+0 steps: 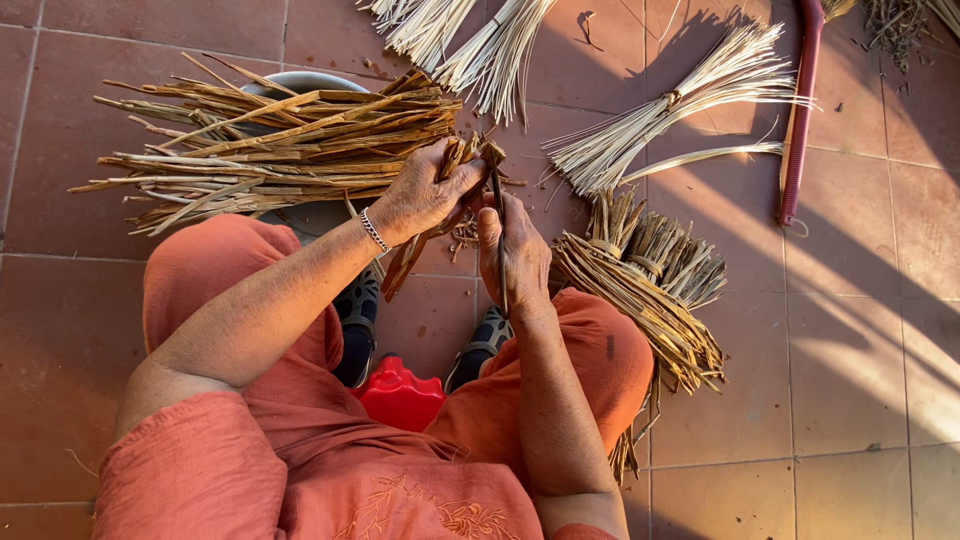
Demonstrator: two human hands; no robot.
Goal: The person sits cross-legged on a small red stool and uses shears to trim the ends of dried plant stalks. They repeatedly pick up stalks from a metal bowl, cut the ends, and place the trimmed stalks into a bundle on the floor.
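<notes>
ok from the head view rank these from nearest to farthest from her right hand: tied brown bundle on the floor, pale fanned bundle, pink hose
1. Tied brown bundle: just to the right of the right hand, on the tiles beside the knee.
2. Pale fanned bundle: farther up and to the right, spread on the floor.
3. Pink hose: farthest, beyond the pale bundle toward the right edge.

Warm low sunlight, long sharp shadows

Brown reed strips (pixel 432 222) — bunched, slanting down-left between hands; thin dark blade (pixel 498 215) — upright, touching them.
</notes>
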